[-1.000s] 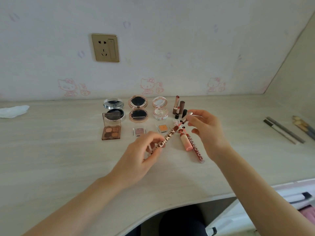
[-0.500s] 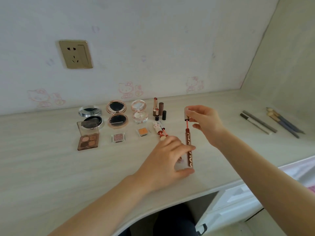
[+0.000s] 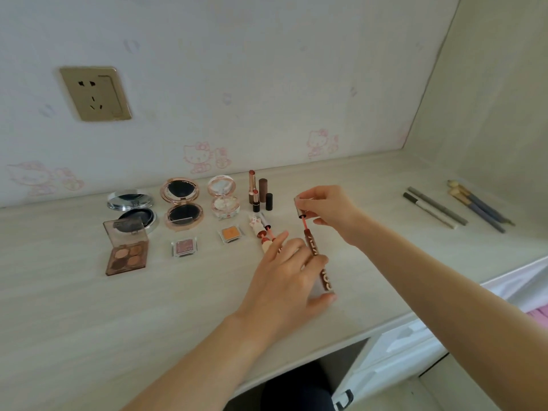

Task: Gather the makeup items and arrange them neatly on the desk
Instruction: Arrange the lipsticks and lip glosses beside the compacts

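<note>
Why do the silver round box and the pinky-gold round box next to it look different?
The silver compact has a shiny chrome rim; the rose-gold compact has a pinkish rim with a patterned edge. The silver compact is partly hidden behind the clear lid of the eyeshadow palette, while the rose-gold compact stands fully in view. Both are round, lie open on the desk with lids tilted back, and look dark inside.
</note>
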Available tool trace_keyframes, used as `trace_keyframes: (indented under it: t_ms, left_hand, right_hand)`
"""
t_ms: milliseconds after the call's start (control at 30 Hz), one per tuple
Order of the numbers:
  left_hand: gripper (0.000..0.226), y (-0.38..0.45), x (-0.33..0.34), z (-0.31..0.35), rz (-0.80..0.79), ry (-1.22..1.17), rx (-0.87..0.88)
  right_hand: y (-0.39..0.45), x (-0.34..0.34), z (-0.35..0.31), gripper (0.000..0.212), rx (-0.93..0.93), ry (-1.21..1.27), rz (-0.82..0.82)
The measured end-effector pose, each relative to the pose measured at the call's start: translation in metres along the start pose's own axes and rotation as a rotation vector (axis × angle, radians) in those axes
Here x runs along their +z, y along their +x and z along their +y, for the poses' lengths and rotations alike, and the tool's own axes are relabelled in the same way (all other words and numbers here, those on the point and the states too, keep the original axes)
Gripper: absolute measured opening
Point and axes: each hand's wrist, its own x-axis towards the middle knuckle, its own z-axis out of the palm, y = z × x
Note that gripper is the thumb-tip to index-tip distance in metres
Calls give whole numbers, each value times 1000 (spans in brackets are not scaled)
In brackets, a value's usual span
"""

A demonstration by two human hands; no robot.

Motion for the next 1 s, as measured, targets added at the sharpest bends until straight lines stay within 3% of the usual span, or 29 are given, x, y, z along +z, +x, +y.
trace_keyframes:
  t_ms: [400,733,1000]
  left_hand:
    - [31,-4,0,-3,-43,-82,-37]
    - [20,-5,-1,-5,-49,-54,-31]
    - [18,-5,3,-11,-28,-52,-34]
  right_hand:
    - [12,17,5,5,68,-73,-5]
    - [17,36,5,15,-56,-328,28]
    - [25,47,-3,13,-26,-313,-5]
